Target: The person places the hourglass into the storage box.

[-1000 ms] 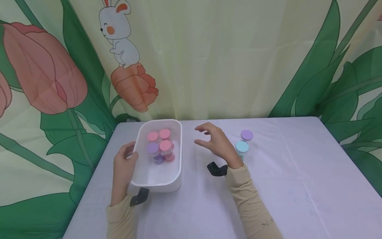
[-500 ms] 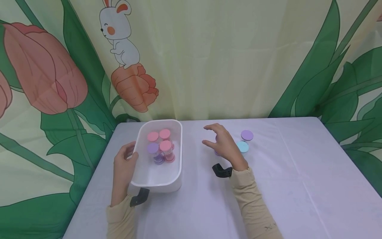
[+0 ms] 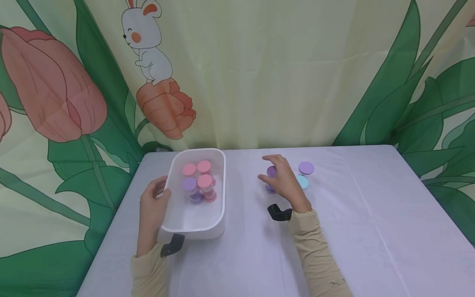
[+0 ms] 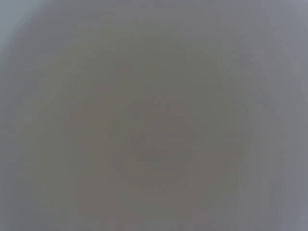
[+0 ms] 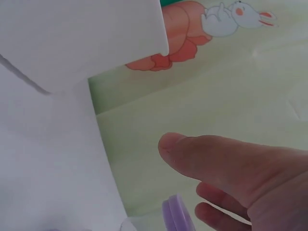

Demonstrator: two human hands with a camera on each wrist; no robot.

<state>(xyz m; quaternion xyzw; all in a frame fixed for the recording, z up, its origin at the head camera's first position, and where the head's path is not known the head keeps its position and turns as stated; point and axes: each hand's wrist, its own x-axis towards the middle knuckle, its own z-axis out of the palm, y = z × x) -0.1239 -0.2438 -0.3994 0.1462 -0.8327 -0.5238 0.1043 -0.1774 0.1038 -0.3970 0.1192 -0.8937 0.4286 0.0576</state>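
On the left of the table, a white plastic bin (image 3: 194, 218) holds several small sand timers: a purple-ended one (image 3: 190, 184) and pink-ended ones such as the front pink sand timer (image 3: 205, 181). My left hand (image 3: 153, 206) rests against the bin's left wall, fingers and thumb near the rim. My right hand (image 3: 283, 179) is spread in a C-shape, thumb and forefinger apart. Between them, partly hidden, stands a purple sand timer (image 3: 271, 171), its cap edge (image 5: 177, 214) visible below the thumb in the right wrist view. The left wrist view is a grey blur.
Behind my right hand stand another purple sand timer (image 3: 306, 168) and a light blue one (image 3: 302, 181), partly covered by the hand. A white cloth covers the table (image 3: 371, 231). A printed curtain (image 3: 259, 82) hangs along its back edge.
My right hand has moved rightward, away from the bin, to the nearest purple sand timer, which now shows between thumb and forefinger. The left hand and bin stay put.
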